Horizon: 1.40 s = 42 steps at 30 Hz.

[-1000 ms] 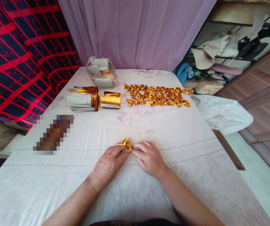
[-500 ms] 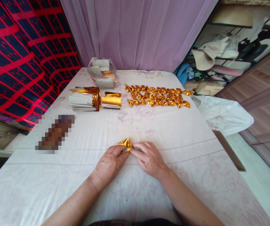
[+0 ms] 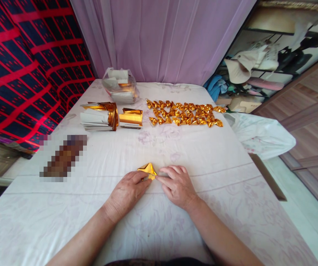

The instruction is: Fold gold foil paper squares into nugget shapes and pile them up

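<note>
Head view: I see the left hand [image 3: 127,193] pinching gold paper [image 3: 148,169]; the right hand [image 3: 179,187], fingers slightly spread, touches its edge.

Left hand [image 3: 128,189] and right hand [image 3: 179,187] nearly meet, fingers [image 3: 165,180] bent inward.

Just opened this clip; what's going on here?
A person's left hand holds a partly folded gold foil piece low over the white cloth, the right hand with its fingers at the near right edge. Farther back, folded gold pieces lie in rows, with two stacks of foil sheets to their left.
</note>
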Available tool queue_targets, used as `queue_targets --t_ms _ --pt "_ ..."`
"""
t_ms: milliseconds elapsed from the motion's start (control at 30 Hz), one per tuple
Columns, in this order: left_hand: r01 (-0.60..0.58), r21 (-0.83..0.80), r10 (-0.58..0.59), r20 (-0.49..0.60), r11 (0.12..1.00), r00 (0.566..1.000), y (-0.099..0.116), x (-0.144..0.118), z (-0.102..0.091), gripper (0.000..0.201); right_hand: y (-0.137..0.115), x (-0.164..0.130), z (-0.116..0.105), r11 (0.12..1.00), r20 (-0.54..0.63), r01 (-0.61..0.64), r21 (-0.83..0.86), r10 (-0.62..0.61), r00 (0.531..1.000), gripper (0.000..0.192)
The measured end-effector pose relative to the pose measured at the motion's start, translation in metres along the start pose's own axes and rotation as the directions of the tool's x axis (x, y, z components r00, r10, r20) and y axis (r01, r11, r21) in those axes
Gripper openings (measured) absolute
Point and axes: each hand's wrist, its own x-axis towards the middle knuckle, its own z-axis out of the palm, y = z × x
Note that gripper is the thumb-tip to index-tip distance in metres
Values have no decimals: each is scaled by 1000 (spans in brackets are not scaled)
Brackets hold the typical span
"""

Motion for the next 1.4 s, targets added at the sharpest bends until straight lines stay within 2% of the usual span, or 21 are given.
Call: queue_targets --t_ms 567,833,1000,1200,1400 --pt "-36 -40 39 65 999 997 -7 0 -15 29 -2 1 1 1000 -10 -20 -9 20 1000 31" --pt "-82 -15 82 16 997 996 -4 1 -12 22 -14 5 1 994 -7 104 27 -104 995 30" --pt "-75 -13 76 31 997 997 -5 1 -11 21 -16 6 4 998 5 57 31 -57 998 31" --pt "-77 5 77 14 997 997 -5 1 -11 26 -7 1 5 1000 -48 16 22 -15 999 30" --pt "-87 -6 87 -22 996 996 -7 -1 -6 22 -4 1 6 996 -55 77 49 -74 996 29"
